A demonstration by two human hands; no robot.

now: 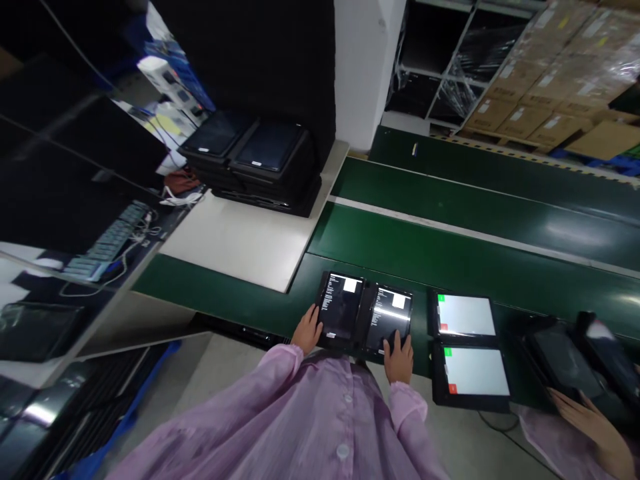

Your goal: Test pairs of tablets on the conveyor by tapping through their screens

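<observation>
Two tablets lie side by side in a black tray (367, 319) at the table edge in front of me. The left tablet (341, 313) and the right tablet (391, 317) both show dark screens with pale text and a white square. My left hand (307, 330) rests at the left tablet's outer edge, fingers stretched out. Across the lower part of the right tablet lies my right hand (399, 360), its fingers spread over the screen.
To the right, two tablets with white screens (473, 370) sit in another tray. A co-worker's hand (585, 417) is at dark tablets (565, 360) further right. Stacked tablets (270, 143) stand on a white board (240, 233). A keyboard (107, 243) lies at left; cartons (550, 73) stand behind.
</observation>
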